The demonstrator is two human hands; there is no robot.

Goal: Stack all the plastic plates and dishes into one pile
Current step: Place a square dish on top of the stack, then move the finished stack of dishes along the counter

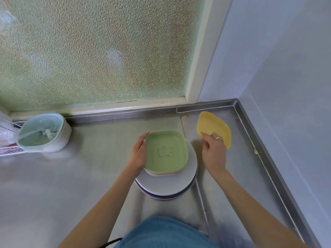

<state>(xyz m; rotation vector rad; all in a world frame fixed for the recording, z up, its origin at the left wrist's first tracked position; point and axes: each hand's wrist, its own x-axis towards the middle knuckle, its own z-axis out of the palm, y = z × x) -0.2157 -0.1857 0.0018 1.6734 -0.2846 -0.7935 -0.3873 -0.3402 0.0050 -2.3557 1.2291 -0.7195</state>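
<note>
A green square dish (165, 151) with a bear outline lies on top of a pile. Under it are other square dishes with pale pink edges and round grey-white plates (172, 187) at the bottom. My left hand (138, 153) rests with straight fingers against the green dish's left edge. To the right, my right hand (214, 151) pinches the near edge of a yellow square dish (214, 128), which is tilted up off the steel counter.
The steel counter (71, 176) has a raised rim (268, 154) along the back and right, next to a grey wall. A lidded pale-green container (42, 132) stands at the back left beside a wire rack (10, 149). Frosted glass fills the back.
</note>
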